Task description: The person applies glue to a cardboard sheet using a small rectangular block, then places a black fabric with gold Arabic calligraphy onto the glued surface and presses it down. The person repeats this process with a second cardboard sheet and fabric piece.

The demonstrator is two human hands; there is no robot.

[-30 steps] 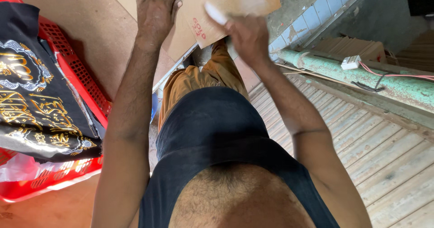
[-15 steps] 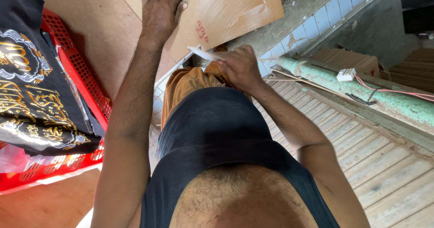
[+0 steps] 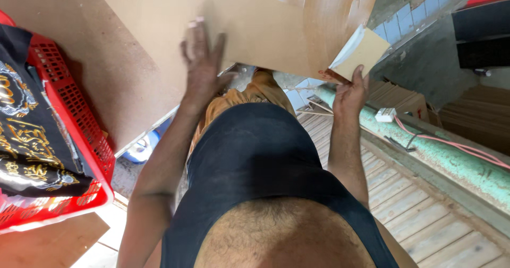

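- Head view: left hand (image 3: 204,69) lay flat, palm down, fingers spread wide, pressed on a large brown cardboard sheet (image 3: 255,23). It gripped nothing; it only rested on the sheet's surface near the sheet's near edge.
- Right hand (image 3: 350,92) was closed around the near right corner of the stacked sheets, thumb on top, fingers underneath and hidden. The thing pinched was a smaller cardboard piece (image 3: 366,53) with a white underside showing along its left edge.
- The cardboard sheet sat far centre, spanning from above the left hand to the top right of the frame. A second curled sheet (image 3: 329,18) overlapped it on the right, just beside the smaller piece.
- Left of the sheet: a wide brown board surface (image 3: 90,71), lying under or behind it; which, could not be told.
- Far left: red plastic crate (image 3: 79,124) holding folded black cloth with gold embroidery (image 3: 26,140).
- Right: green painted beam (image 3: 446,156) running diagonally, a small white box (image 3: 386,115) resting on it, pink cable (image 3: 451,143) trailing off to the right.
- Near right: slatted wooden floor (image 3: 425,215).
- Near centre: the person's own black sleeveless top and orange-brown trousers filled the frame.
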